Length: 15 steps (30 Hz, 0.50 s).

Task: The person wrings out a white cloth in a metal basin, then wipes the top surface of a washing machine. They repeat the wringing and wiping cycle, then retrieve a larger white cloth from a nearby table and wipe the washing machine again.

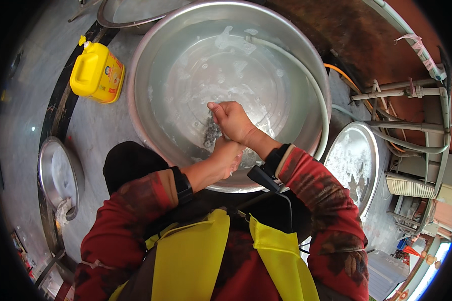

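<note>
- Where L side of floor (93, 125) shows, small metal basin (74, 165), round, shiny; crumpled whitish cloth (64, 210) on its near rim.
- Yellow jug (98, 72), moulded plastic, boxy w/ handle, just outside L rim of big basin (140, 95).
- Grey clump (212, 132), dark, mottled, prob. wet & fibrous (can't ID): in big basin, nearer its near rim, poking out L of fists.
- L hand (227, 156) set under the other, fingers mostly hidden; can't tell its grip.
- R hand (233, 120) clenched, seemingly on grey clump, thumb uppermost.
- Looks like squeezing/rubbing. Best: wrists braced, firm even pressure, work low inside rim so drips land in the cloudy water; rotate clump, reach every fold.
- Pale hose (325, 115), smooth, flexible, curves over R rim.
- Far R: sudsy metal pan (359, 188), rounded, white foam streaks.
</note>
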Tool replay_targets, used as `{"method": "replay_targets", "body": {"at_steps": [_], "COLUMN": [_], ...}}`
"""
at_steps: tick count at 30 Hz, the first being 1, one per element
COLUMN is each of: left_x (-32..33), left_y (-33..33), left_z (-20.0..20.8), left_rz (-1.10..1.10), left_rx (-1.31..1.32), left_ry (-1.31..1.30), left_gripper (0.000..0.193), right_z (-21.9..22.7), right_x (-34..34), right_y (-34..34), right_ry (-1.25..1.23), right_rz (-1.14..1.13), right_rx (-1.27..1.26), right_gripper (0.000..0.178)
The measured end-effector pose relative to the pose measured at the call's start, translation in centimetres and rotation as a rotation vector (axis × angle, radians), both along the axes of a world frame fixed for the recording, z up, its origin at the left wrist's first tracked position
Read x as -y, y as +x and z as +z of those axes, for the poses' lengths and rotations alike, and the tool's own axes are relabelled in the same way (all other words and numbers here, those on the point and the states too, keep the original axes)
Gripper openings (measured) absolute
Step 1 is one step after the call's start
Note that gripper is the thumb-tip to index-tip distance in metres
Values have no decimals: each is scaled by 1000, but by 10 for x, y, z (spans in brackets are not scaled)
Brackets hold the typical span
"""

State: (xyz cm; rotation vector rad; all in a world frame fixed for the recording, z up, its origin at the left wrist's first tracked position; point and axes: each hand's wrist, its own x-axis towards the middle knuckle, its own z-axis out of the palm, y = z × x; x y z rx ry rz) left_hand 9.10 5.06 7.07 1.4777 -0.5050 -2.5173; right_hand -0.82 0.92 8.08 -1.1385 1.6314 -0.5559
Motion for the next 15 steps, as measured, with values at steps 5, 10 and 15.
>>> {"method": "replay_targets", "body": {"at_steps": [5,10,15], "left_x": [-8,-28,-48], "left_y": [3,4,35], "left_z": [-34,-71,-82], "left_rz": [84,159,113], "left_rx": [148,332,522], "left_ry": [62,26,-191], "left_gripper": [20,15,17], "right_z": [-47,-77,-51], "right_x": [-2,-10,-13], "right_y": [15,25,43], "right_ry": [-138,-183,-94], "right_rz": [120,99,145], "right_rx": [-194,-152,-76], "right_gripper": [52,48,41]}}
